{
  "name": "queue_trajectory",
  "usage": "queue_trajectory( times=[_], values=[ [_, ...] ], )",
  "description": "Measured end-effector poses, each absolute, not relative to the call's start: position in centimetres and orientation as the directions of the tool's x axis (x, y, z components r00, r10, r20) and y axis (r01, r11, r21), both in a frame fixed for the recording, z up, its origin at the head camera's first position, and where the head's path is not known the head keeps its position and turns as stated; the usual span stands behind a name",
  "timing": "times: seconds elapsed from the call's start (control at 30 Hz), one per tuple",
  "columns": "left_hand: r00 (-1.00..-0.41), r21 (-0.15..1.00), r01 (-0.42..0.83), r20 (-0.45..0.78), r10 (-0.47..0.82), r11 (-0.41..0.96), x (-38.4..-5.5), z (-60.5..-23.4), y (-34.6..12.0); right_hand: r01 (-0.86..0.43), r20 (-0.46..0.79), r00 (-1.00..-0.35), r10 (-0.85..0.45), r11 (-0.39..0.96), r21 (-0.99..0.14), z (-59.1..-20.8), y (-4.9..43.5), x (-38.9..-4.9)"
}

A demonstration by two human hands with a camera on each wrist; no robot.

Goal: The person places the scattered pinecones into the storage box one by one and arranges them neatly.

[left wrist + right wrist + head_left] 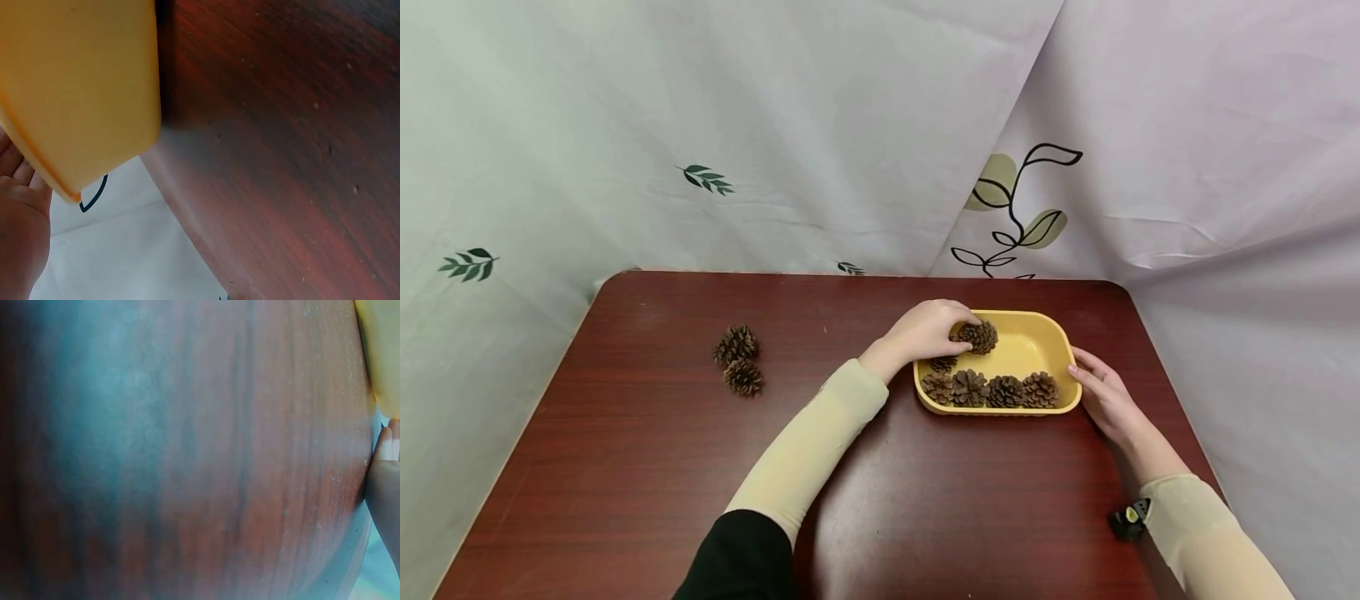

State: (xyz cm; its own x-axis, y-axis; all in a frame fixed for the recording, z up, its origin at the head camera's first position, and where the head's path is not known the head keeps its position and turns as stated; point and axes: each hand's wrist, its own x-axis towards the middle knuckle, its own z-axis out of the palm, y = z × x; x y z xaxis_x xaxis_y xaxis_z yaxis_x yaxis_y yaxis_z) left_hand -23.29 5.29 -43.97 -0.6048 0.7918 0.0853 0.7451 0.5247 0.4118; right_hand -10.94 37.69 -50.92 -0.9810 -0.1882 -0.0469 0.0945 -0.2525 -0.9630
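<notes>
Your left hand reaches over the left end of a yellow, rounded-rectangular tray, back of the hand upward, thumb and fingers pinching a brown, woody-scaled pine cone inside the rim. The tray's long axis runs left to right; the cone's looks roughly sideways too (which end is its tip cannot be told). Your right hand holds the tray's right end, thumb at the rim, fingers outside. Four cones line the tray's near side. Your left forearm slants up rightward.
</notes>
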Motion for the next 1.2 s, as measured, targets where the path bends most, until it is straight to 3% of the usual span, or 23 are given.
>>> queue_trajectory(
  times=[1.2],
  values=[
    [-0.55, 0.449, 0.742, -0.017, 0.835, 0.498, -23.75, -44.45, 5.17, 0.09, -0.043, -0.982, -0.186, -0.254, -0.963, -51.04, 37.7, -10.88]
  ],
)
